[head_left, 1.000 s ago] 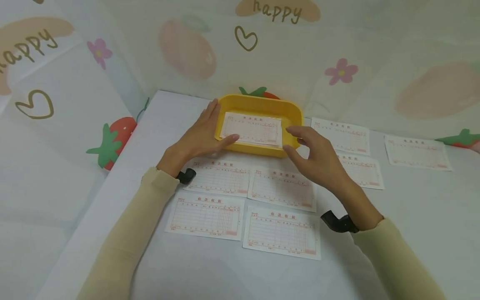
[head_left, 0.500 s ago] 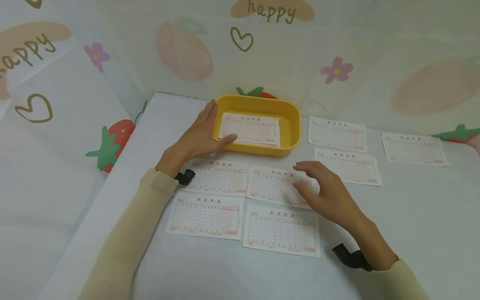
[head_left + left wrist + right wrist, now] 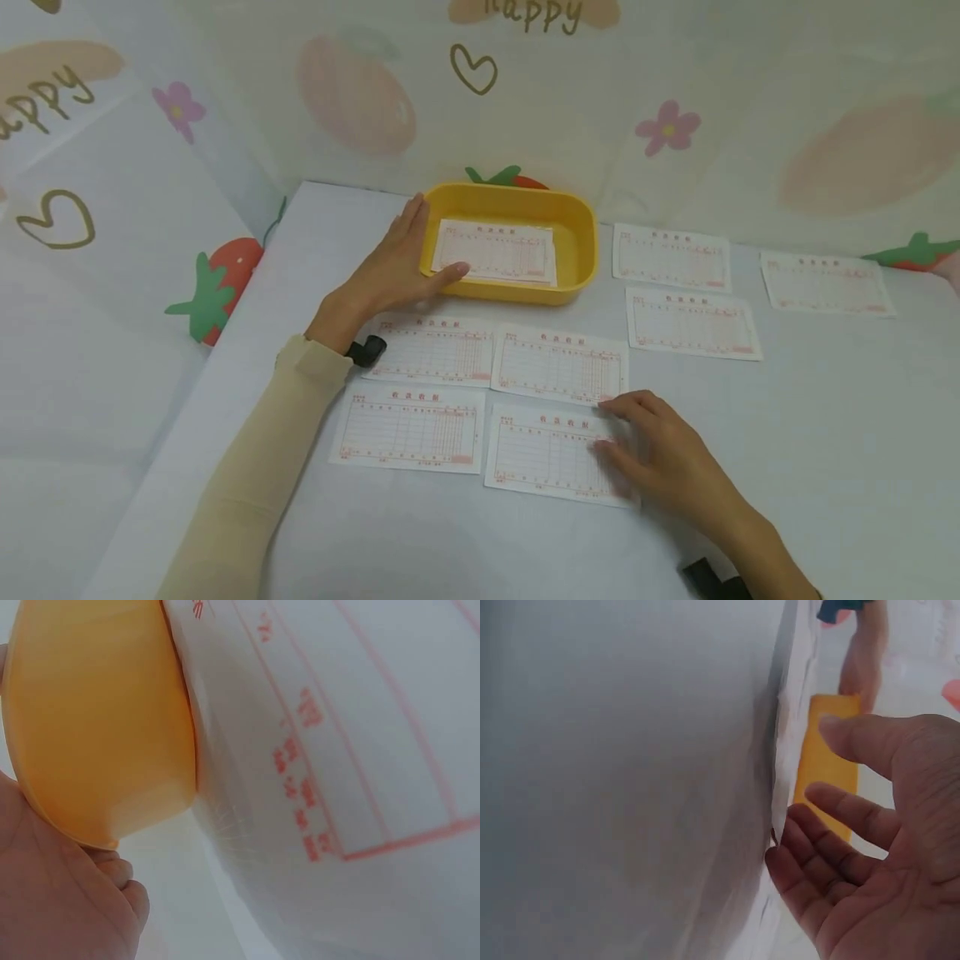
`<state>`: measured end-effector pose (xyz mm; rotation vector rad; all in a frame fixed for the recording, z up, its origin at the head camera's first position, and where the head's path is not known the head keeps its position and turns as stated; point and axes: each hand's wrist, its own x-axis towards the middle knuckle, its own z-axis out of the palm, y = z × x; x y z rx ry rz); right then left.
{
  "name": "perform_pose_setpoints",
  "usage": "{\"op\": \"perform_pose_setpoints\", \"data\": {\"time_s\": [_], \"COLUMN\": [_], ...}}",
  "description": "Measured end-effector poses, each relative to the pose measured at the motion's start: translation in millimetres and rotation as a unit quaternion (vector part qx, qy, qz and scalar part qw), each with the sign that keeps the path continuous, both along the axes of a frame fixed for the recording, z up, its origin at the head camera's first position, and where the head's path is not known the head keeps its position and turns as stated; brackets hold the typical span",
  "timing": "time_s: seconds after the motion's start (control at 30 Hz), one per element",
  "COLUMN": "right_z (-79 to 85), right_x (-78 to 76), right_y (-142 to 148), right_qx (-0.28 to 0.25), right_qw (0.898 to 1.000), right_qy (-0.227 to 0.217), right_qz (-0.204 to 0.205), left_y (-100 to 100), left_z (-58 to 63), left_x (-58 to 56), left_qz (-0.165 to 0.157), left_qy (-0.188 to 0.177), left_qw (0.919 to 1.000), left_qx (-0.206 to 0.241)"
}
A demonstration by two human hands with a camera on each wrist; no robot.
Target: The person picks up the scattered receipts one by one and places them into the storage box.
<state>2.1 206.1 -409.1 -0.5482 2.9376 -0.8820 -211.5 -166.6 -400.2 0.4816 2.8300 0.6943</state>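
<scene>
Lying spread out: white, red-printed slips point(image 3: 543, 450).

White table point(image 3: 390, 533), yellow tray point(image 3: 517, 294), seven paper slips point(image 3: 560, 364)

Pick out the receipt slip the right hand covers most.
Near-right receipt slip of the four-slip block: right hand overlaps its right end; of others, a corner at most.

R hand point(image 3: 915, 862), fingers loosely bent, thumb apart, fingertips at edge of a thin white paper point(image 3: 783, 765); can't tell if touching. White table point(image 3: 607, 750) blurry, w/ soft shadow. Yellow tray point(image 3: 817, 759) behind fingers, partly hidden; L hand point(image 3: 861, 675) at its far end.
</scene>
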Motion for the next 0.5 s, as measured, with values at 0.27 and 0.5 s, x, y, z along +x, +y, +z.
{"op": "perform_pose_setpoints", "data": {"time_s": [0.27,0.5], "right_z": [-6.8,-9.4], "right_x": [25.1,39.2], "right_y": [8,7], "right_qx": [0.035,0.077], "right_qw": [0.998,0.995], "right_qy": [0.045,0.059], "right_qz": [-0.002,-0.02], "left_y": [0,0], "left_z": [1.1,0.7], "left_x": [0.9,1.4], "left_qz": [-0.003,-0.005], "left_qy": [0.002,0.007], "left_qw": [0.9999,0.9999], "left_qx": [0.01,0.007]}}
